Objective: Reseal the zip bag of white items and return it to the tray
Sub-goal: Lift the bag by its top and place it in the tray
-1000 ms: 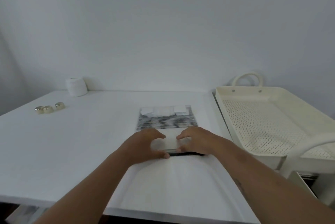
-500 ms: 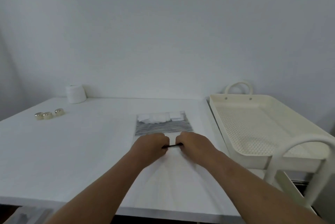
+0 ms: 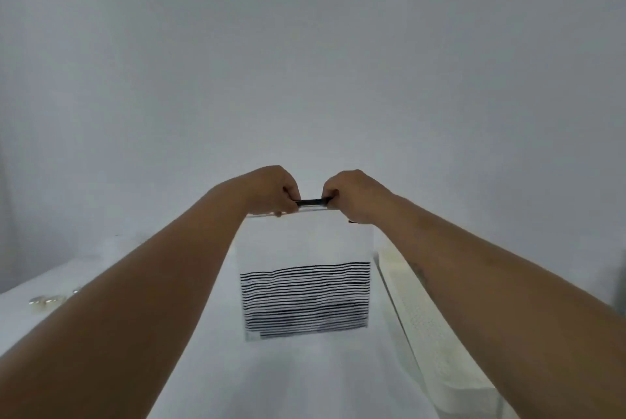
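A clear zip bag with a band of black stripes across its lower half hangs upright in the air above the white table. Its black zip strip runs along the top edge. My left hand pinches the left end of that strip and my right hand pinches the right end, both fists closed, a short stretch of strip showing between them. The white items inside cannot be made out behind the stripes. The cream perforated tray lies to the right, partly hidden by my right forearm.
Small round metal caps sit on the table at the far left. A plain grey wall fills the upper view. The table's left part is hidden behind my left forearm.
Both hands have lifted the bag off the table by its zip edge, so it now hangs upright. The view has tilted upward; the white roll at the back left is out of sight.
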{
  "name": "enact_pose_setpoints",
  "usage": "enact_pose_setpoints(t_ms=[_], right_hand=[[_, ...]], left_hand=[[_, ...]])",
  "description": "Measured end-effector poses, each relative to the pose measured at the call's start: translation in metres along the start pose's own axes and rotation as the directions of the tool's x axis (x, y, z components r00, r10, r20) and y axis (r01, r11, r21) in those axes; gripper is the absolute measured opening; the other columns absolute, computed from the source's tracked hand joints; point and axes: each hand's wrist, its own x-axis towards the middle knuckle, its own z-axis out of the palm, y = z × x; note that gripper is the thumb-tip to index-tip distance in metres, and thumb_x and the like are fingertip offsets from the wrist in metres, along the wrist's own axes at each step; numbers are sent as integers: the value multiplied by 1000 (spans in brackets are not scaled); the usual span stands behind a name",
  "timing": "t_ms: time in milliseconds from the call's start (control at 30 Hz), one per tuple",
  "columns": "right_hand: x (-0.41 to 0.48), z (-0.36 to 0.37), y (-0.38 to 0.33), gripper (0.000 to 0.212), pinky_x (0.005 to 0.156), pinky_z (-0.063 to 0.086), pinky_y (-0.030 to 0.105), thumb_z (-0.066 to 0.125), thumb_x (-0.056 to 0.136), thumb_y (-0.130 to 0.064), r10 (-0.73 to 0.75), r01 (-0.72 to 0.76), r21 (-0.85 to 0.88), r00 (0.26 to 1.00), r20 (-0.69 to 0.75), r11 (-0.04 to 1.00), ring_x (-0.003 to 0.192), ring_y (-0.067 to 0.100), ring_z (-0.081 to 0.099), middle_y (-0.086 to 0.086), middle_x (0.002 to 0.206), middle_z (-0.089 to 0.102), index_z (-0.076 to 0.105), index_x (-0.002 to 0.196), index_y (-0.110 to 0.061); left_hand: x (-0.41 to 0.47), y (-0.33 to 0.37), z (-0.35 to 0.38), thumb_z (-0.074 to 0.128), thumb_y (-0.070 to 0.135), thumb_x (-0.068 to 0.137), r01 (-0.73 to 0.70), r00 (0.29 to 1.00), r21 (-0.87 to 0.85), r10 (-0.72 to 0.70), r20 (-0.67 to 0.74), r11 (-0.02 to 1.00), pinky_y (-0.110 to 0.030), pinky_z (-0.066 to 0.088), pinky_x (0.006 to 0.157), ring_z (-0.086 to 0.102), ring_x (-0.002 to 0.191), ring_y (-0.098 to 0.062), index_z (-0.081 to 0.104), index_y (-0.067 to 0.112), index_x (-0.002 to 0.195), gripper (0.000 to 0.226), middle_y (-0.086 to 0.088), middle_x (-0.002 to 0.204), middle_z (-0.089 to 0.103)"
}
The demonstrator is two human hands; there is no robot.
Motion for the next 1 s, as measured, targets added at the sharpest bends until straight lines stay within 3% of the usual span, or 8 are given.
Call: enact_pose_setpoints(t_ms=[100, 267, 400, 467, 600, 700, 800, 1000], right_hand=[[4, -40, 5, 16, 67, 46, 29, 59, 88, -7, 18, -21, 51, 997, 70, 998, 72, 24, 58, 7, 91, 62, 72, 91, -16], [-3, -88, 34, 21, 69, 46, 30, 55, 86, -4, 93, -101, 27, 971, 221, 995, 71, 18, 64, 2, 90, 70, 71, 90, -17], [-8, -114, 60, 17, 76, 51, 33, 64, 86, -12, 126, -116, -56, 959, 255, 992, 73, 19, 61, 7, 99, 70, 70, 97, -24], [-11, -127, 70, 17, 84, 51, 37, 66, 86, -17, 147, -116, -130, 952, 267, 985, 75, 19, 61, 9, 104, 72, 68, 93, -32], [-20, -149, 100, 18, 79, 52, 32, 67, 85, -15, 233, -191, -161, 922, 310, 968, 69, 12, 65, -2, 88, 70, 67, 84, -33], [-23, -163, 125, 15, 78, 53, 33, 65, 87, -11, 310, -258, -190, 888, 340, 947, 77, 18, 66, -1, 87, 68, 67, 89, -26], [-24, -177, 146, 16, 73, 52, 31, 65, 88, -9, 382, -306, -250, 851, 361, 919, 78, 19, 65, -2, 84, 67, 67, 88, -25], [-19, -170, 191, 14, 79, 49, 33, 63, 90, -9, 495, -376, -338, 762, 418, 863, 85, 22, 61, 2, 91, 65, 66, 97, -21]], left_hand=[[15, 9, -27, 70, 20, 81, 7, 999, -64, -4, 53, 998, -20, 49, 59, 70, 69, -9, 75, 18, 80, 5, 0, 78, 75], [35, 33, -45, 75, 24, 76, -4, 988, -124, 23, 153, 992, -20, 53, 59, 74, 76, -13, 77, 19, 77, 5, 5, 80, 77], [56, 67, -44, 76, 27, 73, -48, 977, -111, 70, 203, 993, -35, 56, 85, 73, 87, -23, 76, 22, 81, 9, -7, 90, 77], [65, 85, -42, 76, 29, 73, -75, 971, -92, 93, 220, 993, -34, 51, 87, 74, 81, -17, 75, 24, 83, 11, -9, 86, 77], [89, 119, -35, 76, 22, 76, -118, 961, -153, 152, 231, 981, -32, 53, 83, 73, 78, -22, 74, 24, 86, 11, -10, 83, 77], [110, 144, -26, 76, 17, 78, -140, 947, -222, 195, 253, 965, -30, 54, 76, 71, 70, -21, 73, 21, 87, 10, -6, 81, 76], [132, 168, -13, 76, 15, 78, -144, 930, -248, 216, 296, 958, -28, 55, 69, 73, 76, -21, 73, 18, 89, 12, -5, 84, 75], [174, 203, 27, 74, 13, 79, -188, 913, -141, 226, 341, 972, -23, 57, 62, 73, 68, -18, 71, 15, 89, 11, 1, 78, 75]])
